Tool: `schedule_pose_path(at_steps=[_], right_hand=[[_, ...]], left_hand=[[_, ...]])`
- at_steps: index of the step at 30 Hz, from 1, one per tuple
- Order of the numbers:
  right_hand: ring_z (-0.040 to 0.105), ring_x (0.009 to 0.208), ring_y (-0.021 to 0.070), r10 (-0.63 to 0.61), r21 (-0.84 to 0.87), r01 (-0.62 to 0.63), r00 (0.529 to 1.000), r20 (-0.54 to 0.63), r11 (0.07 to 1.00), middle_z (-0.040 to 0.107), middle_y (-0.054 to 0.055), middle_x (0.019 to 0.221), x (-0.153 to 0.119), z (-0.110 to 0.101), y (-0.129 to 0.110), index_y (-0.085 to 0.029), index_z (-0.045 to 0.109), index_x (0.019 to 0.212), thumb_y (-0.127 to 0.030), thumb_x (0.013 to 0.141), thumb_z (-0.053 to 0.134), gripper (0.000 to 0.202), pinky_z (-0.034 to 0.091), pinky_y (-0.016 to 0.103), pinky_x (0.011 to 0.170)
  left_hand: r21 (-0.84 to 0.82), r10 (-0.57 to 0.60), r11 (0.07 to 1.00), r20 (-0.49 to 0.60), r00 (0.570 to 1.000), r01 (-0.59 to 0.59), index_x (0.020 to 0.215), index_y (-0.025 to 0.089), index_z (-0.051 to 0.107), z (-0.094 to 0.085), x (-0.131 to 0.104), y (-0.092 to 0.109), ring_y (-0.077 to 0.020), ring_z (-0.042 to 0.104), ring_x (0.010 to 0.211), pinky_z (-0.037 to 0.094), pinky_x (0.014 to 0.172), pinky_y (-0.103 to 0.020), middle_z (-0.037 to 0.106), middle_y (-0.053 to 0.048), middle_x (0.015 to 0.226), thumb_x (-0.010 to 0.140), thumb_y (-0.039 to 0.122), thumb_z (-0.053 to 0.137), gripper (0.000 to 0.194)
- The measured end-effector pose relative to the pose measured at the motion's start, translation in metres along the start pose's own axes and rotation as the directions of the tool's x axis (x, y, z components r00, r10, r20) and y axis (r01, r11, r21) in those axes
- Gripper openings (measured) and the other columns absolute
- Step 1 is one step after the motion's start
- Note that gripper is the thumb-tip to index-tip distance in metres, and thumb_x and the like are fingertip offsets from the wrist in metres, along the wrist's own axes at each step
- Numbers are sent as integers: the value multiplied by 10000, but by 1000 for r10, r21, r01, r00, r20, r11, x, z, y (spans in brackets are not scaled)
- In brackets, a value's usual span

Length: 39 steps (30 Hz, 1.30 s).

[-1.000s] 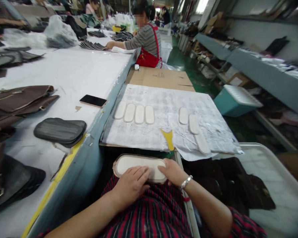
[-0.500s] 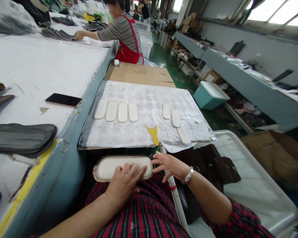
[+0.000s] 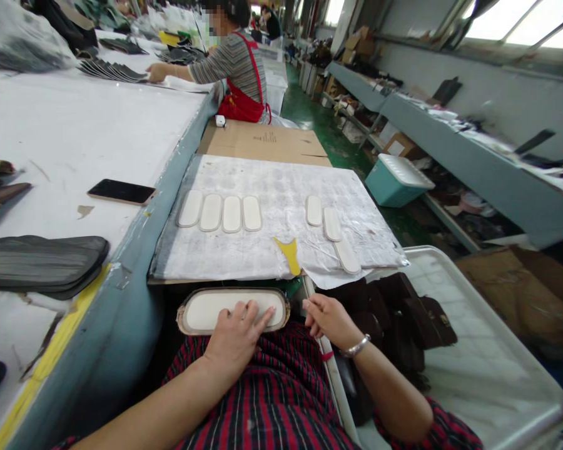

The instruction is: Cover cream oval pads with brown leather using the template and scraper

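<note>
Across my lap lies an oval piece (image 3: 204, 311) with a white panel and a brownish, rough rim. My left hand (image 3: 237, 331) rests on top of it, fingers spread and slightly bent over the white panel. Just off its right end, my right hand (image 3: 326, 317) is closed, fingertips pinched together; whatever they hold, if anything, is too small to see. Beyond, a white-covered board (image 3: 281, 181) bears several small white oval pieces (image 3: 232, 214) and a yellow Y-shaped piece (image 3: 289, 255).
Left stands a white-topped table (image 3: 75, 125) with a phone (image 3: 122, 191) and dark stacked pieces (image 3: 42, 262). Dark brown items (image 3: 426, 322) sit in a white tub (image 3: 497, 375) at right. A person (image 3: 244, 69) works farther back, near a teal box (image 3: 396, 181).
My right hand has moved slightly right, off the piece's end, and its spread fingers have closed. The oval piece has tilted or risen slightly under my left hand.
</note>
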State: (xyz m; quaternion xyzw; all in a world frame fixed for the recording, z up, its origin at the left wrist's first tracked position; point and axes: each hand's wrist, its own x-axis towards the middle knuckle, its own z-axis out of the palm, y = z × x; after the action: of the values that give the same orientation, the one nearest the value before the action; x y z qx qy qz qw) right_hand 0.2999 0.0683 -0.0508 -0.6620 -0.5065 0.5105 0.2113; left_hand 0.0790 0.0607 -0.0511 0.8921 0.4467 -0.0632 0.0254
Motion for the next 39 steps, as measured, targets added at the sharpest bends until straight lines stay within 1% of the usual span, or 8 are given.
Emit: schedule_pose_path(at_steps=[5,9,15,24,29,32,34,39], right_hand=[[513,309,102,164,128,-192,966,199,973,534,-28,437,2,41,24,-158,475,698,-485,837,371,370,359,151,259],[546,343,113,179,159,-237,932,314,958,567,-15,476,-1,55,25,-157,462,734,-489,814,437,342,395,159,281],[577,409,109,83,229,-173,931,355,958,603,-4,623,1,55,28,-161,459,851,-450,804,483,294,441,173,328],[558,406,109,64,197,-152,918,391,968,575,-23,577,1,57,23,-158,487,866,-374,779,531,236,436,183,342],[568,416,111,51,232,-176,885,463,957,590,-17,572,2,45,26,-155,489,839,-401,754,568,272,441,179,359],[577,419,119,43,351,-247,865,500,903,602,-2,569,10,34,37,-153,479,814,-509,756,533,365,433,178,352],[555,391,106,37,483,-297,878,477,824,590,-2,558,19,29,46,-151,479,796,-574,777,457,425,406,168,330],[530,450,80,-84,725,-298,895,439,622,561,-40,629,35,37,66,-192,449,806,-504,737,581,345,425,177,394]], left_hand=[[-15,-28,999,-1,1000,28,1308,353,332,-3,3,0,-282,418,965,361,695,-398,471,-98,1153,666,471,657,729],[-30,-32,999,-1,1000,32,1303,359,341,-2,3,1,-285,416,974,353,711,-402,469,-103,1161,633,535,652,759],[-33,-37,999,-29,999,36,1313,377,317,4,1,3,-298,400,1024,324,778,-437,451,-118,1208,653,552,622,747],[-12,-55,998,-36,998,55,1317,378,309,2,7,7,-302,408,1009,328,768,-435,460,-126,1190,635,560,631,775],[23,-29,999,-32,999,30,1302,374,340,1,6,6,-298,401,1010,329,762,-428,457,-120,1182,644,564,621,740],[41,-3,999,-18,1000,4,1308,361,333,-1,5,5,-293,403,996,330,755,-424,458,-120,1169,642,566,621,755],[40,21,999,4,1000,-21,1308,362,332,-2,4,4,-289,405,985,332,750,-421,461,-114,1158,641,578,614,756],[38,65,997,62,996,-68,1318,369,306,-3,2,4,-287,410,968,340,727,-413,453,-112,1166,643,600,595,770]])
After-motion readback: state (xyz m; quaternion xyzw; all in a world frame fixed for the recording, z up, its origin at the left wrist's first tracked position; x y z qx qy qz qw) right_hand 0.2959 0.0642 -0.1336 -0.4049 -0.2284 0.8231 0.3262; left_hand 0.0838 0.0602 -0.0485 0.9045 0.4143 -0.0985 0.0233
